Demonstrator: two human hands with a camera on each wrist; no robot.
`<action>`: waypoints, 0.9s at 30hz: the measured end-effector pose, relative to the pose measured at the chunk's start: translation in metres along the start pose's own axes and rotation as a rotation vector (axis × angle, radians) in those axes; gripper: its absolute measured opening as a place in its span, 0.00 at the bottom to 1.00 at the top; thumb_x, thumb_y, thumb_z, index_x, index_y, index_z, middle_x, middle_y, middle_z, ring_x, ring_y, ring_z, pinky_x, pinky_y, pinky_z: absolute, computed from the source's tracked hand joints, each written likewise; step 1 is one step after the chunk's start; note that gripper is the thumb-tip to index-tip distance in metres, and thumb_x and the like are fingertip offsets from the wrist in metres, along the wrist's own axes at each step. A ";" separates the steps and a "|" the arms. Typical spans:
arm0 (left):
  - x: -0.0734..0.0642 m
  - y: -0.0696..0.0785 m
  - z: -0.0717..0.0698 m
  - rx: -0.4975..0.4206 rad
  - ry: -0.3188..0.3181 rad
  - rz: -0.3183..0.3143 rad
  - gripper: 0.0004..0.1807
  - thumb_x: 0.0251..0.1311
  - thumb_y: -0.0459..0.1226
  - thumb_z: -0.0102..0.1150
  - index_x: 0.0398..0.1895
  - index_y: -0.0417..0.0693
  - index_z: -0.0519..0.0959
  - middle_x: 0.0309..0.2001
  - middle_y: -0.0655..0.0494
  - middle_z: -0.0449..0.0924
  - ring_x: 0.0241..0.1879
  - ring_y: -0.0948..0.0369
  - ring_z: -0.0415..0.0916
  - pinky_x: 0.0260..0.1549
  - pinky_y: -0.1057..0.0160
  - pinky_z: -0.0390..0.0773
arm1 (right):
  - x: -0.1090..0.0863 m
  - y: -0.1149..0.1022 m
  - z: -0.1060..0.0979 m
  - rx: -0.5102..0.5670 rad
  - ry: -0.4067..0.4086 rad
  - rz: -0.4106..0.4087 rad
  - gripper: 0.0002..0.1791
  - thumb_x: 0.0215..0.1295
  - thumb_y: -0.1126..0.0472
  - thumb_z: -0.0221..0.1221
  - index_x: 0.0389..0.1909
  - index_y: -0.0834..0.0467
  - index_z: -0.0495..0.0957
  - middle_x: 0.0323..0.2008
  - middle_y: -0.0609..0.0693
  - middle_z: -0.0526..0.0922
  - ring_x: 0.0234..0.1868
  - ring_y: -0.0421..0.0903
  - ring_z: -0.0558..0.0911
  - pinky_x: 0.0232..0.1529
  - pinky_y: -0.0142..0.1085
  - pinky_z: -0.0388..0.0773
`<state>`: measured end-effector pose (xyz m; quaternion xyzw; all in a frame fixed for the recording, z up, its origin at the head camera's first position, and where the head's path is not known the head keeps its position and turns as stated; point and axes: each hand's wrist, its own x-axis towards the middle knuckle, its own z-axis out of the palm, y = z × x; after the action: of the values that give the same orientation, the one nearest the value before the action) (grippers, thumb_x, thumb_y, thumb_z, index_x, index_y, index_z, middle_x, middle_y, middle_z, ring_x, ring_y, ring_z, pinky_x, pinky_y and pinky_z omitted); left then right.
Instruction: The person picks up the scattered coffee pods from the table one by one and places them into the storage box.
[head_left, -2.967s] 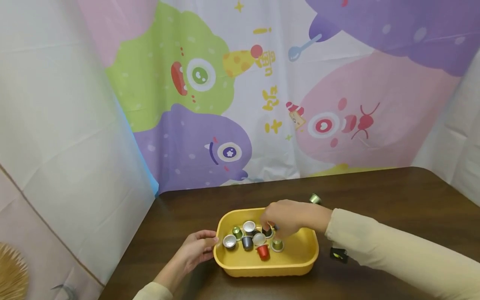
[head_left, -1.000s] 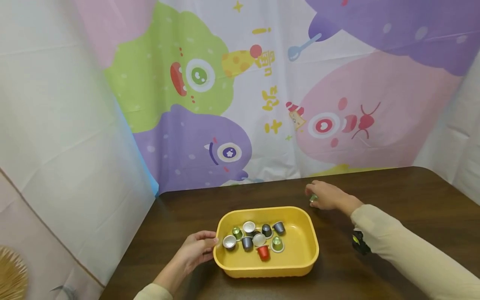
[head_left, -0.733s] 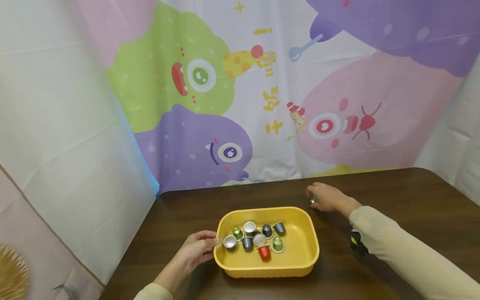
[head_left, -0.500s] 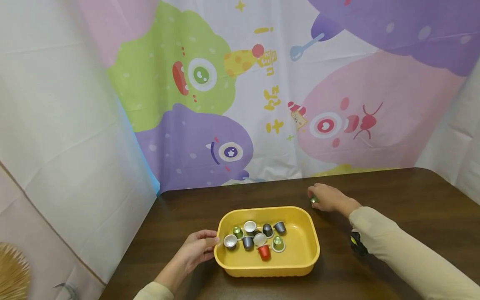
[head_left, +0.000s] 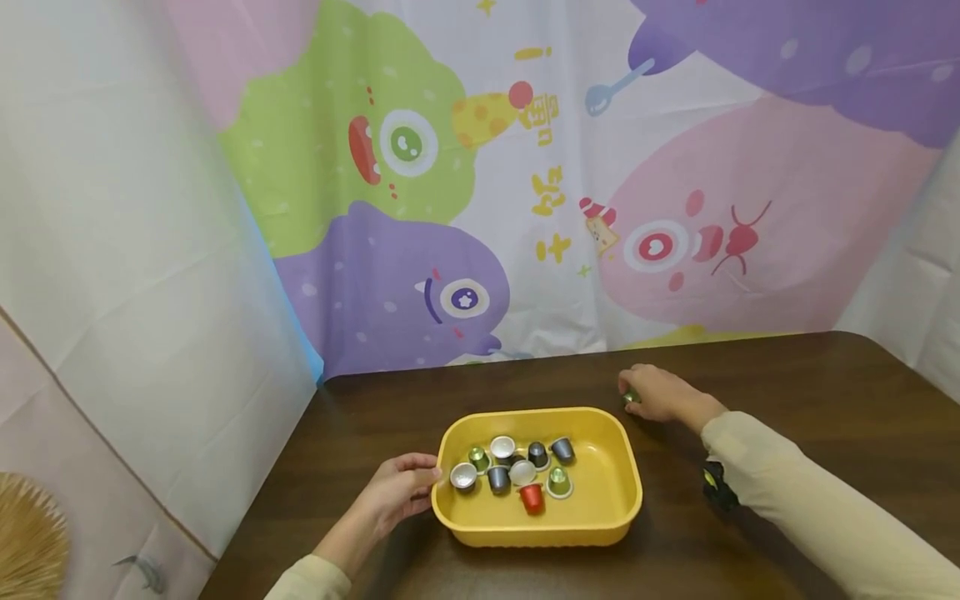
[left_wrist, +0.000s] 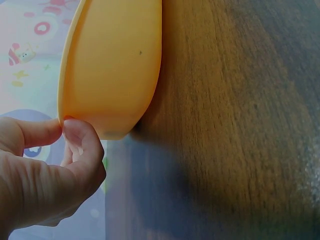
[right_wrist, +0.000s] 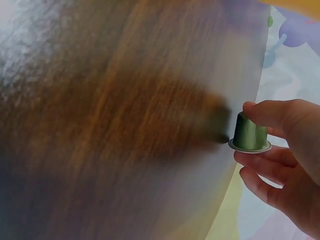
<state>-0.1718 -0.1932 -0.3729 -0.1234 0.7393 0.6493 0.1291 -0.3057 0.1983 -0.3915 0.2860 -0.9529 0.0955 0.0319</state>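
Note:
My left hand (head_left: pixel 399 493) pinches the left rim of a yellow tray (head_left: pixel 537 537); in the left wrist view, thumb and forefinger meet on the edge of the tray (left_wrist: pixel 117 60). Beyond the tray's back right corner, my right hand (head_left: pixel 663 395) holds a green coffee capsule (head_left: pixel 631 398). The right wrist view shows this capsule (right_wrist: pixel 251 132) pinched between thumb and fingers, its silver-rimmed base downward. Several capsules lie in the tray's left and middle parts, among them a red one (head_left: pixel 531 498), a green one (head_left: pixel 558 481) and a dark blue-grey one (head_left: pixel 562 451).
The tray stands on a dark wooden table (head_left: pixel 375 408). A cartoon-printed curtain (head_left: pixel 555 183) hangs behind the table's back edge, with pale cloth at both sides. A black device (head_left: pixel 720 486) sits at my right sleeve. A straw-coloured object (head_left: pixel 30 537) shows at far left.
My right hand has gone from above the tray to the back right and taken hold of the green capsule there. A blue-grey capsule now lies where it was. The left hand keeps its place.

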 end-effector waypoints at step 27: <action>0.001 0.000 0.000 0.003 0.012 -0.007 0.16 0.63 0.30 0.57 0.51 0.31 0.73 0.35 0.52 0.78 0.32 0.61 0.74 0.35 0.63 0.81 | -0.024 -0.015 -0.006 -0.036 0.187 -0.089 0.11 0.52 0.66 0.70 0.34 0.60 0.78 0.33 0.51 0.75 0.33 0.44 0.77 0.36 0.40 0.78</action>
<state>-0.1728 -0.1936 -0.3734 -0.1297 0.7405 0.6471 0.1268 -0.2779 0.2002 -0.3856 0.3173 -0.9337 0.1032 0.1298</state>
